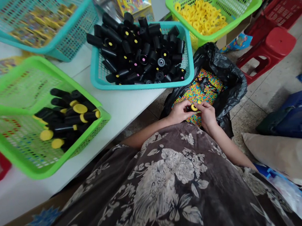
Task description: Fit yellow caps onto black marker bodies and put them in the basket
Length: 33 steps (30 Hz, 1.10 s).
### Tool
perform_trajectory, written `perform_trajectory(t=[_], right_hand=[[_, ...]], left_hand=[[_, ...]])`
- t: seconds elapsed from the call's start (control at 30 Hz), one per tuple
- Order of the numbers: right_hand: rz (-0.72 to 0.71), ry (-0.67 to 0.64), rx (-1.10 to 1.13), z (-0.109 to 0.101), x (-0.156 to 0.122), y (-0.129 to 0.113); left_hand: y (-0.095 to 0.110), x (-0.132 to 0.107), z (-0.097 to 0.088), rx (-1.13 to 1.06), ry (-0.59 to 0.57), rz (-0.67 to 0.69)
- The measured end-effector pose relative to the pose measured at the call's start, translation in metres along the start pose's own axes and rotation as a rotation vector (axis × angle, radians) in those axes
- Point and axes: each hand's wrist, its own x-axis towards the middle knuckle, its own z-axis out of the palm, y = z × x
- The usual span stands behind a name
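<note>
The small yellow ring is pinched by the left hand and the right hand over the colored beads, and might be lost in them if held too loosely.

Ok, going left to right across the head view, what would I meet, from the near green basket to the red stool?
Near green basket, middle teal basket, left hand, yellow piece, right hand, red stool.

Yellow piece: toward three o'clock, partly covered by fingers, detail too small.
Larger teal basket: at ten o'clock, cut by edge.
</note>
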Motion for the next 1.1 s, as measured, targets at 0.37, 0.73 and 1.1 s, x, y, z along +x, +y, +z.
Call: perform_trajectory(t=[0.37,0.73,1.1], right_hand=[[0.004,-0.046,0.039,0.0105,-0.0036,0.0083],[-0.089,0.019,-0.05,0.0068,-0.0054,0.0057],[0.128,0.08,0.15,0.0072,0.0004,0.0078]], left_hand=[[0.0011,-0.0003,-0.0028,0.152,0.076,0.073],[0.0006,-0.0009,-0.001,-0.001,0.03,-0.007],[-0.0053,-0.0038,0.0028,0.001,0.002,-0.012]])
